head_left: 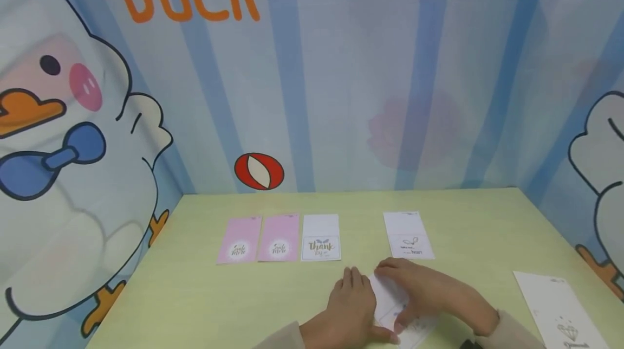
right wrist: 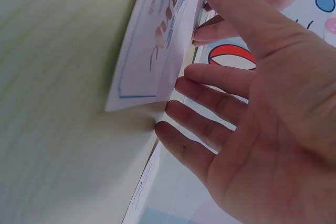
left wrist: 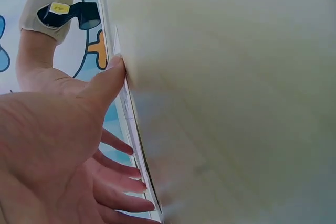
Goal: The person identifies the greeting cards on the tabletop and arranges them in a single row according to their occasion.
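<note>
A white card point(head_left: 391, 296) with gold script and a thin blue border lies on the table under both hands. My left hand point(head_left: 352, 305) is at its left side, fingers extended forward and thumb stretched toward the right thumb. Across its far edge and right side rests my right hand point(head_left: 419, 289), which covers much of the print. In the right wrist view the card point(right wrist: 152, 51) lies close to the thumb, and the fingers point(right wrist: 210, 98) are spread loosely, tips at the table. The left wrist view shows the left thumb point(left wrist: 111, 74) on the surface, its fingers nearly straight.
Along the back lie two pink cards point(head_left: 239, 239) point(head_left: 279, 237), a white "Thank you" card point(head_left: 320, 224) and another white card point(head_left: 405, 223). A larger white card with a diamond print point(head_left: 551, 300) lies at the right. Behind the table point(head_left: 195, 305) hangs a duck-print curtain point(head_left: 341, 67).
</note>
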`<action>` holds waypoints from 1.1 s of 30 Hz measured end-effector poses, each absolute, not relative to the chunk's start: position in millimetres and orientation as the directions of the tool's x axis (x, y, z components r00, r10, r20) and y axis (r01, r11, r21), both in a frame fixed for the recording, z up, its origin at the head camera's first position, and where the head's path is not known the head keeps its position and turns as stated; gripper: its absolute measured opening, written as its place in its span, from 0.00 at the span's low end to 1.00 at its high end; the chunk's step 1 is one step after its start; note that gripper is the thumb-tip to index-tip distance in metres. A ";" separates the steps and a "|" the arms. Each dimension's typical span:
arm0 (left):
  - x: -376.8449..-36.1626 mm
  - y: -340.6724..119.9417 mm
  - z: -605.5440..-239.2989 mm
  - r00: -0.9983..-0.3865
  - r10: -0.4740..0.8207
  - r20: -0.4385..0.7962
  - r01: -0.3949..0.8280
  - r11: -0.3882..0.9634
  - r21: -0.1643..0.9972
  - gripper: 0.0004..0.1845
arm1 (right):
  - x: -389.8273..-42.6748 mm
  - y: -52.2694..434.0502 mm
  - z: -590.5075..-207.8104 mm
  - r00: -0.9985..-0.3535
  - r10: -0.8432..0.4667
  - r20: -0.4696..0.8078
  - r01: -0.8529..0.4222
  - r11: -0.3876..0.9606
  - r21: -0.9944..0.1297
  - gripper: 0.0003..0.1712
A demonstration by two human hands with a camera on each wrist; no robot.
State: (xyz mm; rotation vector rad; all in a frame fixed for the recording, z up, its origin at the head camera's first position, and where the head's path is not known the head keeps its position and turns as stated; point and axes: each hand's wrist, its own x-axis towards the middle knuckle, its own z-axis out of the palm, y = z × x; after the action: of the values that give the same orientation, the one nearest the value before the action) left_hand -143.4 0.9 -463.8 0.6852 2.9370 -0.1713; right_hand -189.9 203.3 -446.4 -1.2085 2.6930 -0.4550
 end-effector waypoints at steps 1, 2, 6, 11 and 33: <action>-144.2 1.7 -463.7 -0.894 0.429 -0.127 0.441 0.893 -0.088 0.69 | -190.6 202.9 -446.3 -0.655 -0.756 -0.002 -0.712 0.619 -0.331 0.62; -145.1 2.6 -463.6 -0.899 0.423 -0.112 0.434 0.896 -0.096 0.69 | -191.2 202.5 -446.4 -0.649 -0.761 0.007 -0.721 0.612 -0.324 0.61; -150.5 5.5 -463.1 -0.920 0.388 -0.060 0.392 0.913 -0.116 0.65 | -191.9 199.6 -447.5 -0.650 -0.760 0.000 -0.722 0.617 -0.313 0.61; -163.0 1.1 -463.2 -0.929 0.363 -0.074 0.364 0.931 0.006 0.57 | -193.7 195.5 -450.3 -0.673 -0.739 -0.015 -0.698 0.642 -0.318 0.58; -193.8 -40.5 -470.8 -0.873 0.469 -0.134 0.025 0.317 0.948 0.09 | -198.6 209.6 -436.1 -0.821 -0.571 0.012 -0.419 0.587 -0.693 0.19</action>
State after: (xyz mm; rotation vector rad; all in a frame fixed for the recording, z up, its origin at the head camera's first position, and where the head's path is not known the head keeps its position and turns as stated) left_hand -193.8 -40.5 -470.8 0.4385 2.2041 1.5756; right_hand -198.6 209.6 -436.1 -0.8241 2.6046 -1.0546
